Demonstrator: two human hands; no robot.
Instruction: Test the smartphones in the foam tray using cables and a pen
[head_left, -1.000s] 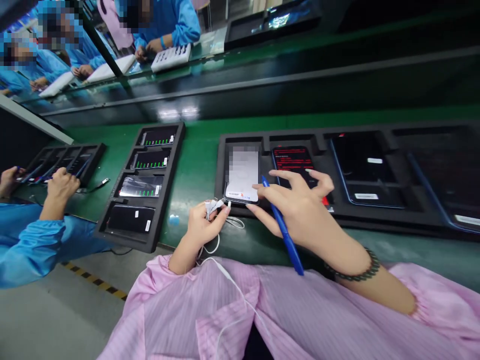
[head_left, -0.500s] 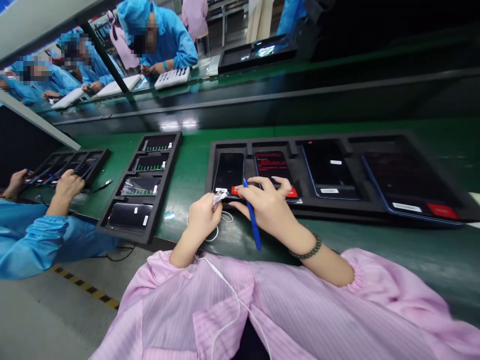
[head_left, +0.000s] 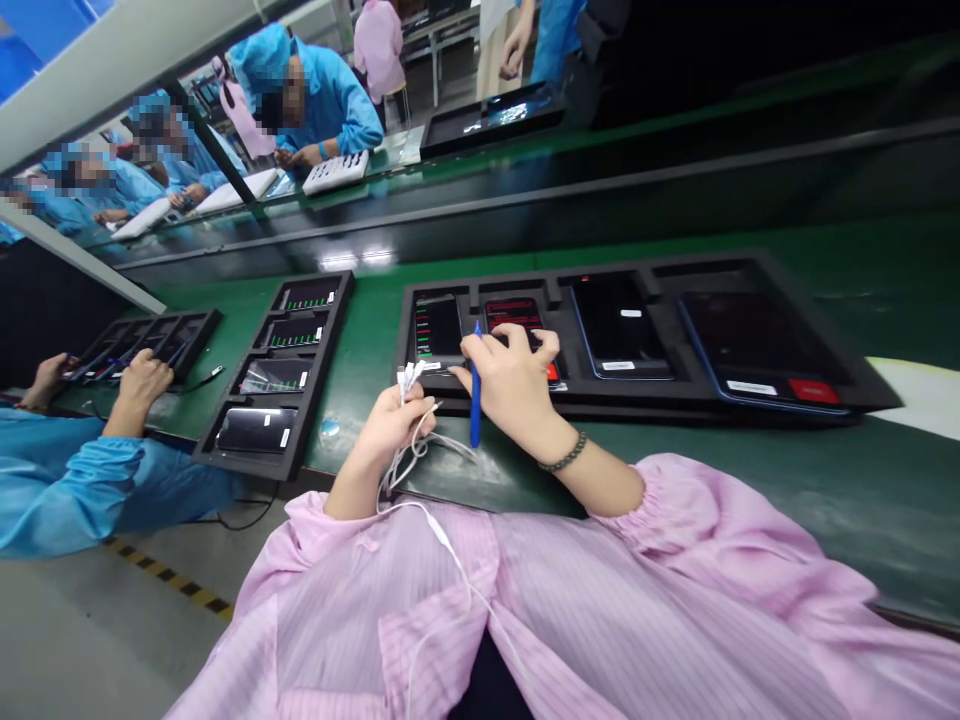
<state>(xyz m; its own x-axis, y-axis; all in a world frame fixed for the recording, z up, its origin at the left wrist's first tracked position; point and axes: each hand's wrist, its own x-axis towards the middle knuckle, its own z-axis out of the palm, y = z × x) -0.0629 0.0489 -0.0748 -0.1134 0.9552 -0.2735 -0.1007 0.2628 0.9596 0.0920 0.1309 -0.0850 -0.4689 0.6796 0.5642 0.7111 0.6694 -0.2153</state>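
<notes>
My left hand (head_left: 390,430) is closed around a bunch of white earphone cables (head_left: 411,380), their plugs sticking up from the fingers near the front of a black foam tray (head_left: 637,408). In my right hand (head_left: 516,375) a blue pen (head_left: 475,410) sits between thumb and fingers, pointing up. Just beyond both hands lies the tray's leftmost phone (head_left: 438,325), its screen listing green and red lines. A second phone (head_left: 516,312) shows red text and is partly covered by my right hand. Two dark phones, a third (head_left: 616,325) and a fourth (head_left: 750,340), lie further right.
Left of my hands another foam tray (head_left: 296,460) holds several phones. A co-worker's hand (head_left: 142,385) works over a further tray (head_left: 199,340) at far left, near a loose cable plug (head_left: 216,372). Across the bench sits a person in blue (head_left: 330,95).
The leftmost phone's screen has gone from dark to a coloured list. My left hand has drawn back from that phone, and more cable plugs now show in it. The view has shifted slightly.
</notes>
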